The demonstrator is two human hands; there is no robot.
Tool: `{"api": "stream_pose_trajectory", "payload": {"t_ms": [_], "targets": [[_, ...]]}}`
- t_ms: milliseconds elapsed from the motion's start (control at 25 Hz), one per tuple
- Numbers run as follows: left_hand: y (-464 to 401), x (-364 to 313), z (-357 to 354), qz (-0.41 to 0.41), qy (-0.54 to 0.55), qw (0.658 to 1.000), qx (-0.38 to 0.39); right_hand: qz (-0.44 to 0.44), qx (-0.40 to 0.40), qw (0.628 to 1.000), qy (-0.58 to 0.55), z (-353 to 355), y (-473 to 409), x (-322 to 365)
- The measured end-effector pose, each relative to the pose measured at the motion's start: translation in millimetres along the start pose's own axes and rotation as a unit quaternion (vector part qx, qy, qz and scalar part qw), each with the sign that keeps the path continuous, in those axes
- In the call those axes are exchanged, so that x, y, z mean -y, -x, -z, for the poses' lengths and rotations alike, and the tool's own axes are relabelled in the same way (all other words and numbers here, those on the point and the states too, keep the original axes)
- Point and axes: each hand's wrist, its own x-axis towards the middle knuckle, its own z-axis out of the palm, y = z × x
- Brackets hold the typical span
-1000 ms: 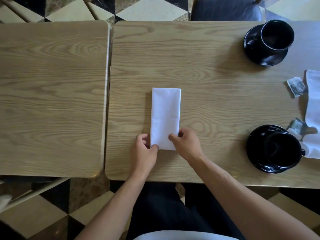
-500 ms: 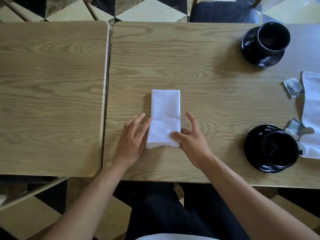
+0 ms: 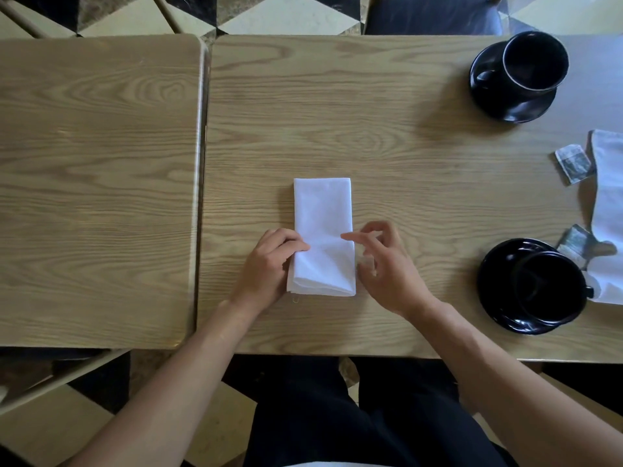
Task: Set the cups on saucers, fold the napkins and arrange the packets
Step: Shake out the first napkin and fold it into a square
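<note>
The left hand (image 3: 269, 264) pinches the left edge of a white napkin (image 3: 322, 210). The napkin lies mid-table (image 3: 404, 146), folded into a narrow strip, with its layers showing at the 6 o'clock end. The right hand (image 3: 387, 267), loosely curled and holding nothing, stretches its forefinger onto the right edge. Far toward 3 o'clock lies a packet (image 3: 573, 163), its print too blurred to read.

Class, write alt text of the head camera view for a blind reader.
A person's left hand grips the left edge of a folded white cloth napkin on a light wooden table, the right hand pointing an index finger at its right edge. To the right stand two black cups on black saucers, two small packets and another white napkin.
</note>
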Motion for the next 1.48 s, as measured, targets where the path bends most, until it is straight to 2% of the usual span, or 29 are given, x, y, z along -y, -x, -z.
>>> {"api": "stream_pose_trajectory", "payload": {"t_ms": [40,120,280,360,480,640,800,960,1120,1240,1320,1400,1480], "targets": [[-0.1,-0.4,-0.1,0.002,-0.001,1.000,-0.002,0.040,0.011,0.998,0.053,0.0,-0.7,-2.3],[0.5,-1.1,0.3,0.001,-0.008,1.000,-0.005,0.084,0.018,0.993,0.087,-3.0,-1.7,-4.1],[-0.4,-2.6,1.3,0.009,-0.005,1.000,-0.004,0.127,0.009,0.988,0.088,-5.8,-2.4,-8.9],[-0.4,-0.3,4.4,0.010,0.011,1.000,0.002,0.117,0.012,0.991,0.059,-3.3,-1.8,-10.3],[-2.1,2.8,12.8,0.081,0.061,0.995,0.023,0.046,0.004,0.999,-0.003,-2.5,-7.5,-6.0],[-12.2,3.2,21.5,0.202,0.175,0.962,0.060,-0.070,-0.033,0.996,-0.054,-5.4,-23.3,4.8],[-43.8,0.3,14.2,0.282,0.087,0.955,0.044,-0.153,-0.055,0.986,-0.049,-6.1,-43.9,19.2],[-62.9,-7.4,1.1,0.330,-0.009,0.943,0.039,-0.243,-0.028,0.969,-0.018,-3.7,-68.2,32.5],[-66.9,-11.6,-6.0,0.362,-0.047,0.931,-0.001,-0.311,-0.028,0.949,-0.047,0.2,-81.1,36.4],[-68.4,-15.0,-10.4,0.353,-0.057,0.933,-0.049,-0.328,-0.073,0.941,-0.030,-3.7,-80.3,38.9],[-66.0,-18.0,-11.4,0.312,-0.062,0.940,-0.120,-0.302,-0.128,0.945,0.008,-6.3,-78.8,38.3],[-62.4,-19.1,-14.7,0.216,-0.103,0.953,-0.188,-0.204,-0.196,0.959,0.024,-8.5,-74.4,37.3],[-61.7,-17.3,-21.8,0.093,-0.163,0.967,-0.171,-0.045,-0.245,0.967,0.051,-15.9,-70.9,38.7]]}}
